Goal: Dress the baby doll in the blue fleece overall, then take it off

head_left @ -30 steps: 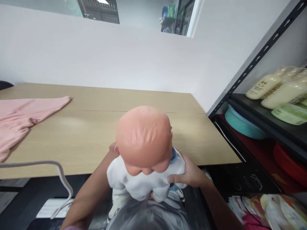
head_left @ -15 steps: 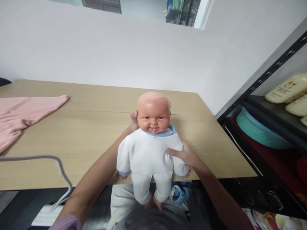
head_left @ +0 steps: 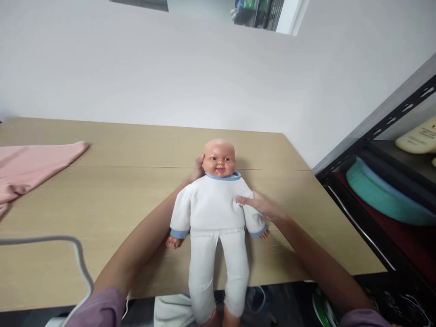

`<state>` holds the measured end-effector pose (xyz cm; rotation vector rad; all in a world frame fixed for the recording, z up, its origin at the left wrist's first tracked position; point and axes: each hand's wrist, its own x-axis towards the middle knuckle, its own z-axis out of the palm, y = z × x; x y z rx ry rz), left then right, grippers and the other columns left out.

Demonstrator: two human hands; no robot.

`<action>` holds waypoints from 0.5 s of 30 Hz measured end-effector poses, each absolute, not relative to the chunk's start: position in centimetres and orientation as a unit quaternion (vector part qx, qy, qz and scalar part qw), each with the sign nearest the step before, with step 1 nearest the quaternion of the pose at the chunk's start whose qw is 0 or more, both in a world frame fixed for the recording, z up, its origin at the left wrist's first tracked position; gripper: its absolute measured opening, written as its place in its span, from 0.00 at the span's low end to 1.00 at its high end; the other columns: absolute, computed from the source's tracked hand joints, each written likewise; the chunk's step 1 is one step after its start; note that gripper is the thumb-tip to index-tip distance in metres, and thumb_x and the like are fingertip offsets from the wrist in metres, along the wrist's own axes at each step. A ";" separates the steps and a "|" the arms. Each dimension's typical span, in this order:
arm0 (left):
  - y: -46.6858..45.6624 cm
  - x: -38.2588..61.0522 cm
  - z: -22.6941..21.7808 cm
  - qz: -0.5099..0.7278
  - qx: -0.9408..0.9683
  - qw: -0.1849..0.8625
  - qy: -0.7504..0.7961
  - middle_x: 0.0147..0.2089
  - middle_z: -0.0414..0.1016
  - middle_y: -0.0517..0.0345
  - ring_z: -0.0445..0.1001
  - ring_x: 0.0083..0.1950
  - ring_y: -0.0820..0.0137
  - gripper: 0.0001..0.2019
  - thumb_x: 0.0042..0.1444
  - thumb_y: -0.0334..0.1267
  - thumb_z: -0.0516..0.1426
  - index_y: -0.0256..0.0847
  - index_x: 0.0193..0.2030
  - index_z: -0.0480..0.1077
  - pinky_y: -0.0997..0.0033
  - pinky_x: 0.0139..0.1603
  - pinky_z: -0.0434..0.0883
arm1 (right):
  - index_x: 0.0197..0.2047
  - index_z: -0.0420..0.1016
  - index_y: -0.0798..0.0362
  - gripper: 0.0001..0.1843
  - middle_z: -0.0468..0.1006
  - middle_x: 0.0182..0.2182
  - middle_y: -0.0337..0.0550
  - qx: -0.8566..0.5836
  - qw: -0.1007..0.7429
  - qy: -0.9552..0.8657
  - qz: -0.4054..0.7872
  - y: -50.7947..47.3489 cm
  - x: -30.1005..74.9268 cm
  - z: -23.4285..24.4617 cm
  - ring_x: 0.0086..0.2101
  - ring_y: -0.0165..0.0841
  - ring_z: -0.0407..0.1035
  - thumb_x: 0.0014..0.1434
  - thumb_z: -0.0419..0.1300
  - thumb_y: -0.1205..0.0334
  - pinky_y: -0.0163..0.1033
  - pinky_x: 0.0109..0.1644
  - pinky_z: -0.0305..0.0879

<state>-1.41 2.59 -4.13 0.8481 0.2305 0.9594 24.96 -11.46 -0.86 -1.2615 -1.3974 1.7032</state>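
A baby doll (head_left: 218, 204) in a white top with blue trim and white trousers lies back over the table, face up, its legs reaching past the near edge. My left hand (head_left: 198, 168) is behind and beside the doll's head, fingers curled there and partly hidden by it. Around the doll's side, under its arm, my right hand (head_left: 260, 204) grips the torso, thumb on the chest and the other fingers hidden behind.
The wooden table (head_left: 119, 195) carries a pink cloth (head_left: 37, 165) at the left. A grey cable (head_left: 81, 259) loops at the near left. On the right, a black shelf rack (head_left: 384, 125) holds a teal basin (head_left: 384, 195) and a cream bottle (head_left: 417, 136).
The doll has moved away from me and tipped back toward the tabletop, both hands going with it. Its legs now look straighter and longer. The camera view has shifted slightly.
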 end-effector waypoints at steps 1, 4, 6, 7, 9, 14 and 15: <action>3.0 -1.3 -4.3 0.446 0.391 0.798 0.107 0.70 0.80 0.31 0.76 0.74 0.36 0.50 0.58 0.74 0.60 0.31 0.72 0.74 0.34 0.79 0.66 | 0.58 0.86 0.45 0.32 0.90 0.56 0.44 -0.475 0.305 -0.531 0.632 -11.0 25.1 -1.1 0.58 0.49 0.83 0.58 0.79 0.35 0.54 0.68 0.77; 4.6 -1.0 -5.2 0.455 0.381 0.798 0.106 0.73 0.78 0.31 0.72 0.78 0.36 0.52 0.58 0.75 0.60 0.30 0.74 0.72 0.35 0.81 0.63 | 0.61 0.83 0.43 0.32 0.88 0.60 0.43 -0.487 0.341 -0.529 0.605 -10.2 25.3 -1.9 0.62 0.48 0.80 0.62 0.74 0.33 0.54 0.71 0.75; 6.0 -0.8 -5.9 0.464 0.377 0.794 0.107 0.72 0.79 0.32 0.71 0.78 0.37 0.51 0.58 0.75 0.60 0.31 0.72 0.73 0.36 0.81 0.63 | 0.61 0.83 0.44 0.32 0.88 0.61 0.44 -0.500 0.364 -0.520 0.589 -9.9 25.5 -2.4 0.63 0.49 0.80 0.63 0.73 0.32 0.55 0.71 0.75; 6.8 -0.9 -6.3 0.467 0.376 0.792 0.112 0.71 0.80 0.33 0.72 0.78 0.37 0.50 0.57 0.75 0.61 0.31 0.71 0.75 0.37 0.81 0.63 | 0.61 0.83 0.44 0.33 0.88 0.61 0.45 -0.505 0.373 -0.519 0.580 -9.9 25.6 -2.6 0.63 0.50 0.80 0.63 0.72 0.31 0.55 0.71 0.75; 8.5 -1.2 -6.9 0.477 0.375 0.783 0.135 0.66 0.85 0.37 0.75 0.75 0.37 0.46 0.57 0.74 0.62 0.34 0.66 0.79 0.39 0.80 0.65 | 0.64 0.81 0.45 0.34 0.87 0.62 0.47 -0.512 0.383 -0.529 0.558 -9.8 25.7 -3.0 0.62 0.51 0.81 0.65 0.70 0.32 0.57 0.70 0.76; 12.0 -3.2 -7.2 0.509 0.386 0.739 0.214 0.56 0.90 0.44 0.78 0.73 0.38 0.34 0.59 0.67 0.66 0.38 0.57 0.83 0.42 0.82 0.64 | 0.77 0.68 0.49 0.39 0.76 0.73 0.54 -0.536 0.411 -0.608 0.416 -10.0 25.6 -4.0 0.72 0.52 0.70 0.73 0.63 0.37 0.61 0.79 0.64; 12.3 -3.6 -7.0 0.501 0.390 0.740 0.222 0.57 0.90 0.44 0.77 0.74 0.38 0.34 0.60 0.67 0.66 0.37 0.58 0.83 0.41 0.83 0.64 | 0.79 0.65 0.48 0.39 0.72 0.76 0.54 -0.541 0.416 -0.624 0.381 -10.1 25.5 -4.2 0.74 0.52 0.67 0.73 0.63 0.38 0.61 0.81 0.61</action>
